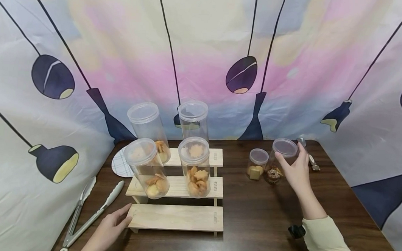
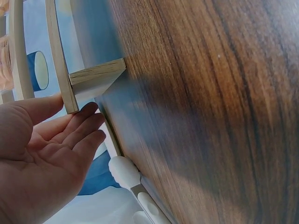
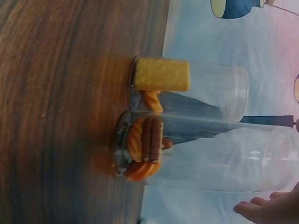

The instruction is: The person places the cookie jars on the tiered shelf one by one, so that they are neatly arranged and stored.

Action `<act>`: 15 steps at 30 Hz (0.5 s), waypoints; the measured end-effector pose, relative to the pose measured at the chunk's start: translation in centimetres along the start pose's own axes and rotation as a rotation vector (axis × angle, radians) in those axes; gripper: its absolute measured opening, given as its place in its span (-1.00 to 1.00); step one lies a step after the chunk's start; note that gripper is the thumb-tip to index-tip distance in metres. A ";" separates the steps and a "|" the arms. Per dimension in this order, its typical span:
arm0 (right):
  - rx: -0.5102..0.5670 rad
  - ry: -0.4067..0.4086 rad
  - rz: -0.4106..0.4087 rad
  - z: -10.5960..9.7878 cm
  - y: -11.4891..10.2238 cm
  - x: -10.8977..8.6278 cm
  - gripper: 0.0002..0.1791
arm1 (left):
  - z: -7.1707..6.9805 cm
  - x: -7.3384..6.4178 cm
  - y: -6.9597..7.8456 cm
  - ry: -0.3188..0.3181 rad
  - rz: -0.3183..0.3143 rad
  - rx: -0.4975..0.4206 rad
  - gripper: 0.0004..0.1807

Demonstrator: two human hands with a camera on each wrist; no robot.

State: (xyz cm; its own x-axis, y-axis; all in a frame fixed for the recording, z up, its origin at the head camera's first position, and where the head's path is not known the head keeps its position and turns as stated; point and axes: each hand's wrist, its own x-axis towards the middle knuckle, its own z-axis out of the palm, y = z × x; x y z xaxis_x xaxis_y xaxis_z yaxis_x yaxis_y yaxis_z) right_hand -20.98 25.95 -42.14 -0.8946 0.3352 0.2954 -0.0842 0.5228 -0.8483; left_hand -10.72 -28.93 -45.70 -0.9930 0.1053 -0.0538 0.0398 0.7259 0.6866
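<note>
My left hand (image 1: pixel 109 227) holds the left end of the lowest step of a wooden tiered stand (image 1: pixel 175 217). In the left wrist view the thumb lies against the board's edge and the fingers curl beneath it. On the upper steps stand clear lidded jars of cookies, including a front jar (image 1: pixel 198 178). My right hand (image 1: pixel 297 170) is spread around the lid of a taller clear jar (image 1: pixel 284 156) on the table. In the right wrist view, visible fingertips (image 3: pixel 245 210) are apart from its wall. Chocolate-topped cookies (image 3: pixel 150 140) lie at its bottom.
A shorter jar (image 1: pixel 257 162) with yellow biscuits stands just left of the taller one. Metal tongs (image 1: pixel 94 216) with pale tips lie at the left table edge, near a round checked mat (image 1: pixel 121 165). Small spoon-like items (image 1: pixel 313 163) lie at the back right. A painted curtain (image 1: pixel 205 46) hangs behind.
</note>
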 end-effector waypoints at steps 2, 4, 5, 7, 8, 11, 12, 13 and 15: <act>-0.014 -0.019 0.012 0.0 0.3 0.1 0.03 | 0.0 0.0 0.0 -0.006 -0.006 -0.004 -0.45; -0.020 -0.036 0.016 0.0 0.5 0.1 0.03 | 0.0 0.0 -0.1 -0.011 -0.008 -0.002 -0.44; -0.022 -0.044 0.015 0.0 0.6 0.2 0.02 | 0.0 0.1 -0.1 -0.013 -0.008 -0.001 -0.43; -0.018 -0.050 0.010 0.1 0.8 0.3 0.00 | 0.0 0.2 -0.2 -0.018 -0.006 0.005 -0.42; -0.012 -0.050 0.006 0.2 0.9 0.3 -0.01 | 0.0 0.2 -0.2 -0.019 -0.005 0.008 -0.42; 0.004 -0.043 -0.006 0.2 0.9 0.3 -0.04 | 0.0 0.2 -0.2 -0.019 -0.001 0.012 -0.43; 0.010 -0.038 -0.007 0.3 1.0 0.3 -0.05 | 0.0 0.2 -0.2 -0.021 -0.002 0.011 -0.43; 0.014 -0.034 -0.008 0.3 1.0 0.3 -0.06 | 0.0 0.2 -0.2 -0.020 -0.003 0.013 -0.43; 0.024 -0.025 -0.008 0.3 1.1 0.3 -0.07 | -0.1 0.2 0.0 -0.019 -0.005 0.008 -0.43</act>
State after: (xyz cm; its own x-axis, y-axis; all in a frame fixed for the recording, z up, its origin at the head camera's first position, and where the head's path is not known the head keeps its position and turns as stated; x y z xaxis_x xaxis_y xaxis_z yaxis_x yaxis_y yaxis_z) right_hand -21.49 26.34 -43.12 -0.9046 0.3111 0.2915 -0.1018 0.5065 -0.8562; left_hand -10.89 -28.97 -45.69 -0.9908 0.1148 -0.0710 0.0360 0.7317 0.6806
